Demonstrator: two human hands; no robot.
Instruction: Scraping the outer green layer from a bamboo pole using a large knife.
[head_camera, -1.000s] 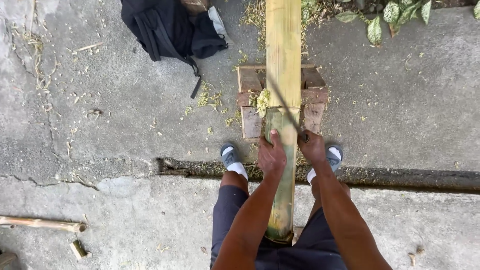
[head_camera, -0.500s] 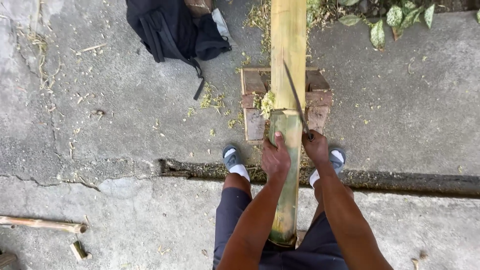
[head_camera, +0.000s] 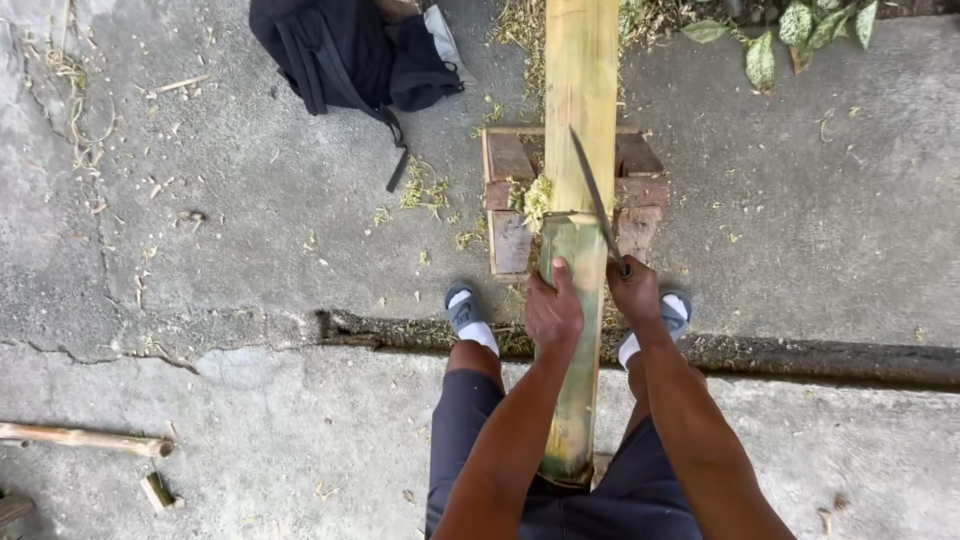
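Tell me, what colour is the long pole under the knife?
The bamboo pole is pale yellow where stripped, green near the left hand; head view.

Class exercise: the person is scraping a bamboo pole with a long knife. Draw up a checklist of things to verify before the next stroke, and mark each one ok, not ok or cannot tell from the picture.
1. Left hand grips the bamboo pole below the blade: ok.
2. Right hand is closed on the handle of the knife: ok.
3. Blade points away from the body, up along the pole: ok.
4. Pole rests on the wooden block: ok; whether it sits firmly, cannot tell.
5. Feet are behind the blade, either side of the pole: ok.
6. Black bag lies clear of the stroke, off to the side: ok.
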